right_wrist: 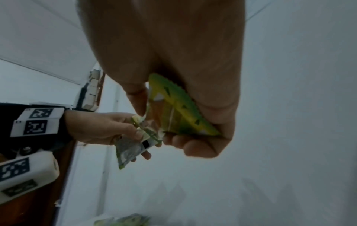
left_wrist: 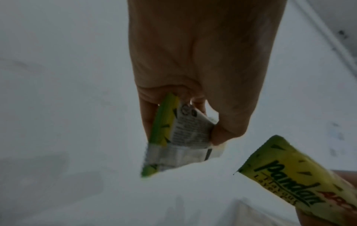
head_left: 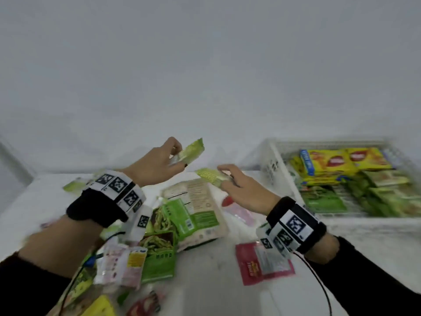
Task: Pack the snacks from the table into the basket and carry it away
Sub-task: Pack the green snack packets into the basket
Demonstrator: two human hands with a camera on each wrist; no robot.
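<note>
My left hand (head_left: 175, 156) is raised above the table and pinches a small green-yellow pandan cake packet (head_left: 190, 151) (left_wrist: 173, 137) between thumb and fingers. My right hand (head_left: 230, 179) holds a second packet of the same kind (head_left: 210, 176) (right_wrist: 179, 113) just to its right, a little lower. The two packets are close but apart. The white slatted basket (head_left: 271, 165) stands at the right of the table, holding yellow and green snack packs. More snacks lie loose on the white table (head_left: 205, 281) under my arms.
On the table lie a large beige pouch (head_left: 196, 195), green bean-snack bags (head_left: 159, 254), pink-white sachets (head_left: 120, 263), a red packet (head_left: 264, 263) and a pink one (head_left: 239, 210). A plain wall rises behind. A green packet (head_left: 70, 185) lies at the far left.
</note>
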